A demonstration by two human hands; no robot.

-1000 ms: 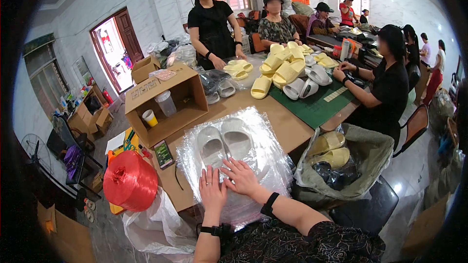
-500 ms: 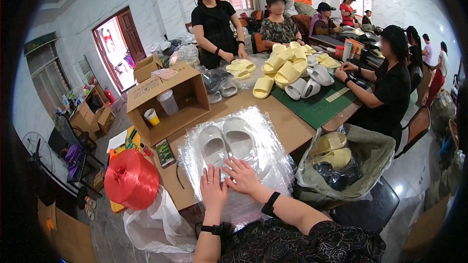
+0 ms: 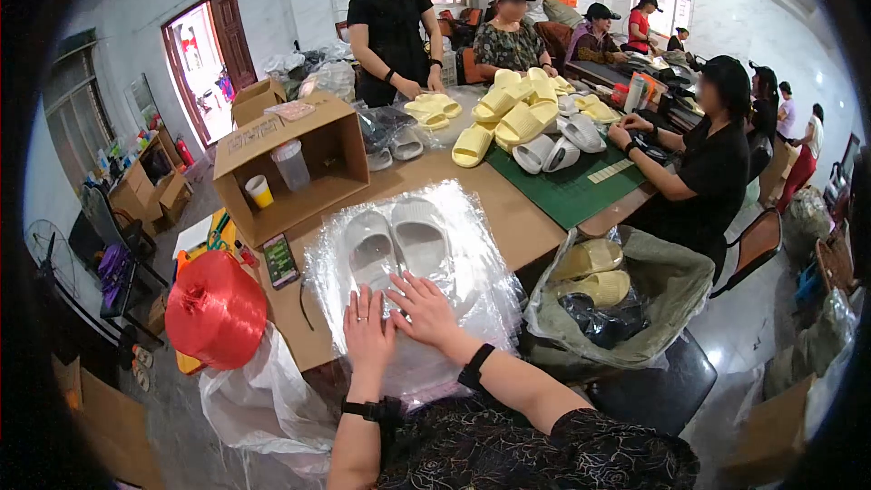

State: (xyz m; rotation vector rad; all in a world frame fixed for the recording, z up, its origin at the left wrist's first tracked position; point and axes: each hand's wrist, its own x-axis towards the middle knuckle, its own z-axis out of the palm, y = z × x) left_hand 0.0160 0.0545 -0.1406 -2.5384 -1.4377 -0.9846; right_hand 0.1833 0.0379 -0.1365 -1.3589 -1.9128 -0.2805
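Note:
A pair of grey slide slippers (image 3: 420, 238) lies side by side inside a clear plastic bag, toes pointing away from me. The bag rests on a stack of clear plastic bags (image 3: 481, 259) at the near edge of the table. Flat on the plastic at the heel end of the slippers lies my left hand (image 3: 368, 327), fingers stretched out. My right hand (image 3: 423, 310) lies beside it, also with fingers extended, its fingertips near the slippers' heels. Neither hand grips anything.
Left of the bags lie a phone (image 3: 280, 261) and a red twine spool (image 3: 216, 310); behind stands an open cardboard box (image 3: 299, 141) with cups. Yellow slippers (image 3: 517, 113) are heaped near a green mat (image 3: 562, 186). A lined sack (image 3: 676, 286) stands right. Co-workers sit and stand around.
The whole view has shifted, so the table and its things sit further left and slightly higher in the picture. My hands remain flat on the plastic by the slippers.

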